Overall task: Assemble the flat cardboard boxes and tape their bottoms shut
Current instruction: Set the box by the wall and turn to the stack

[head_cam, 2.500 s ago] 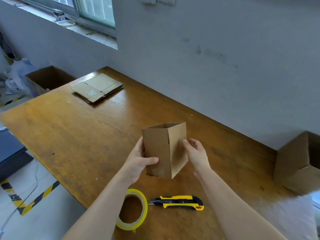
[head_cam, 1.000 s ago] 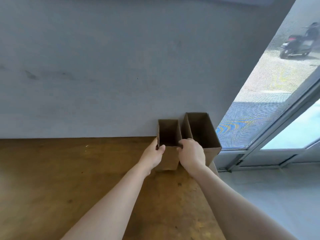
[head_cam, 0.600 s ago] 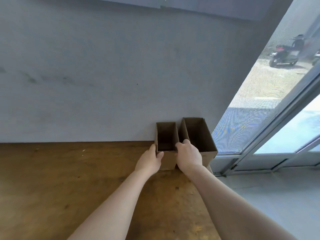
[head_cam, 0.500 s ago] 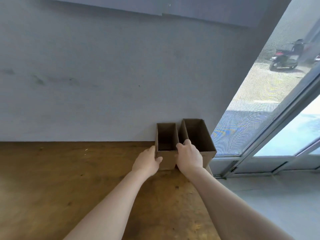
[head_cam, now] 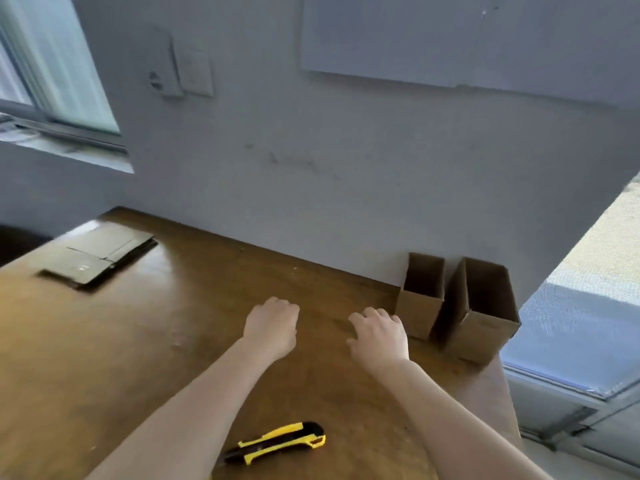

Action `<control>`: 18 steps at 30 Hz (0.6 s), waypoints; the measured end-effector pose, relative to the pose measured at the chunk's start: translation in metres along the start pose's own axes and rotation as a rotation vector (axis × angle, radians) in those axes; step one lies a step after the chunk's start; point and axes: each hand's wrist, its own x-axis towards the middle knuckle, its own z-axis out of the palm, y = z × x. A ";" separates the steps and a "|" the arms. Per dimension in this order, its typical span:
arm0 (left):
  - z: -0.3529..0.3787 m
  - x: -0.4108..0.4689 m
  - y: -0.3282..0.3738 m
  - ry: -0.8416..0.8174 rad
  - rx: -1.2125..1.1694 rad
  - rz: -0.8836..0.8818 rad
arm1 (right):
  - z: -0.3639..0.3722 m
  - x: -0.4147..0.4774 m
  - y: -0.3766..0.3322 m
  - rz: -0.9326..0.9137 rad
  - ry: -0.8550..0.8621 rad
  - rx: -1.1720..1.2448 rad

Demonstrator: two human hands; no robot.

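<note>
Two assembled brown cardboard boxes stand upright and open-topped at the table's far right, against the wall: the smaller box [head_cam: 420, 299] on the left and a larger box [head_cam: 483, 317] beside it. A stack of flat cardboard boxes [head_cam: 98, 258] lies at the far left of the wooden table [head_cam: 138, 341]. My left hand [head_cam: 272, 327] hovers over the middle of the table with loosely curled fingers and holds nothing. To its right, my right hand [head_cam: 379, 332] is empty too, just left of the smaller box and apart from it.
A yellow and black utility knife [head_cam: 277, 443] lies near the table's front edge between my forearms. The grey wall runs along the table's back edge. A glass door is past the table's right end, a window at the upper left.
Both hands have let go of the smaller box, which now stands beside the larger one, and have drawn back to the left. My view has swung left, showing the flat stack and the knife.
</note>
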 end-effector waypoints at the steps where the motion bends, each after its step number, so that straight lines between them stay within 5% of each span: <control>1: -0.001 -0.012 -0.015 -0.003 0.010 -0.041 | 0.000 -0.001 -0.014 -0.038 0.004 0.007; 9: -0.004 -0.099 -0.145 -0.086 0.078 -0.357 | -0.002 0.003 -0.149 -0.336 0.028 0.003; 18: -0.006 -0.171 -0.309 -0.062 0.062 -0.504 | 0.003 0.023 -0.322 -0.478 0.047 -0.045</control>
